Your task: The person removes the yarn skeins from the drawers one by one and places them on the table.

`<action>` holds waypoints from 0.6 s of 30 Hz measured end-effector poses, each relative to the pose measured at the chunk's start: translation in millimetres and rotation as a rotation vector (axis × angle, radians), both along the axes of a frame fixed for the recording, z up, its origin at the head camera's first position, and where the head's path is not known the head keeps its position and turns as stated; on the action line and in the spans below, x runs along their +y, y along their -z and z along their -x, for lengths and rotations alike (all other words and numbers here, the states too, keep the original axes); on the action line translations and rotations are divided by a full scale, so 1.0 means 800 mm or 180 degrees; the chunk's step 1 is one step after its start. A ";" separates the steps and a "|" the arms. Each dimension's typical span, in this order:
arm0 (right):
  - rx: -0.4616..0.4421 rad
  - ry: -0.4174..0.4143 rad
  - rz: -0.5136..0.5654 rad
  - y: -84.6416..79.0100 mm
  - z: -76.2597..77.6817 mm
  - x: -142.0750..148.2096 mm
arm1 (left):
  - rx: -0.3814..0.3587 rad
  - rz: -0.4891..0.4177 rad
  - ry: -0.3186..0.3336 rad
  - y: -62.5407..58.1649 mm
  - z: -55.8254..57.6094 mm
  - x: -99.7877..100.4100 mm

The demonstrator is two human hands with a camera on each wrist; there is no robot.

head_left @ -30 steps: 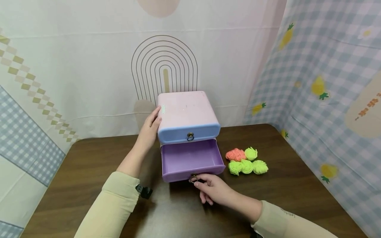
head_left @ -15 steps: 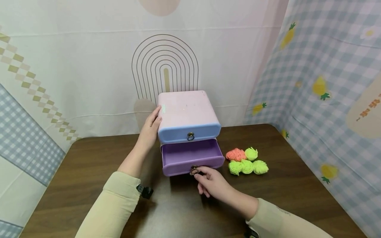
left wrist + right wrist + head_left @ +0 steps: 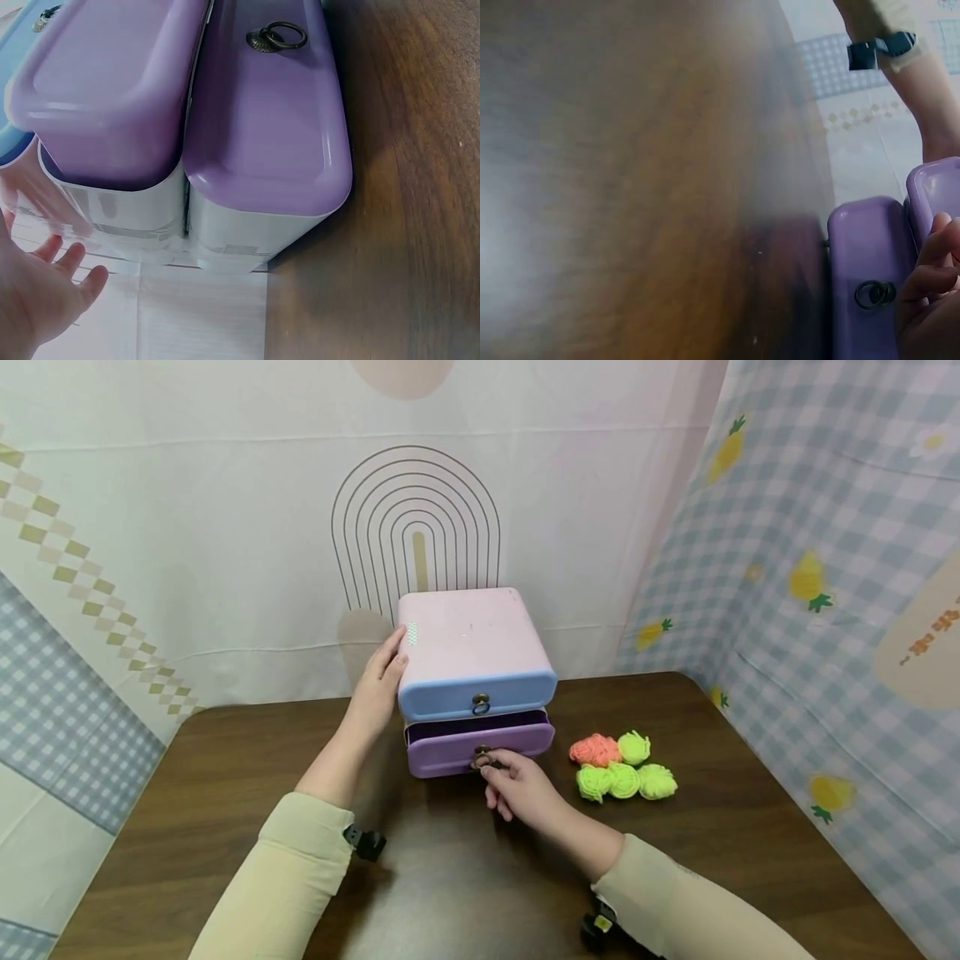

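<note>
A small drawer cabinet with a pink top stands at the back of the table. Its blue top drawer is closed. Below, a purple drawer sticks out a little, a dark gap showing behind its front. My right hand pinches the ring pull on that purple front between thumb and forefinger. Flat along the cabinet's left side rests my left hand, fingers extended. The left wrist view shows another purple drawer underneath, closed, its own ring pull hanging free.
To the right of the cabinet lie a coral yarn ball and several lime-green yarn balls. The dark wooden table meets a patterned cloth backdrop behind, with a checked cloth on the right.
The purple drawer has slid inward from well out to nearly closed, and my right hand has moved with its ring pull away from me. My left hand stays in place.
</note>
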State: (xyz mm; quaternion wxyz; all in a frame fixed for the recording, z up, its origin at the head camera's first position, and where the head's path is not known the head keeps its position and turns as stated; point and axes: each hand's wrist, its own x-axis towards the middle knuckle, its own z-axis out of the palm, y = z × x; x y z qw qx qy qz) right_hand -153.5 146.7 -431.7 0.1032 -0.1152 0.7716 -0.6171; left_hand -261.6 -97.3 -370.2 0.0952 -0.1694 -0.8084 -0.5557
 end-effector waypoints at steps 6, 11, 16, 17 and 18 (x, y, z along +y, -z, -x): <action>-0.0083 0.0115 0.0113 0.001 0.022 -0.007 | -0.0016 0.0054 0.0001 -0.002 0.000 -0.001; -0.0153 0.0125 0.0144 0.004 0.033 -0.010 | -0.0046 0.0053 0.0031 -0.002 0.000 -0.002; -0.0200 0.0083 0.0108 0.004 0.033 -0.007 | -0.0041 0.0039 0.0028 -0.002 0.000 -0.001; -0.0197 0.0064 0.0092 0.004 0.033 -0.006 | -0.0041 0.0036 0.0024 -0.002 0.000 -0.001; -0.0188 0.0037 0.0082 0.004 0.032 -0.006 | -0.0040 0.0027 0.0021 -0.001 0.000 -0.001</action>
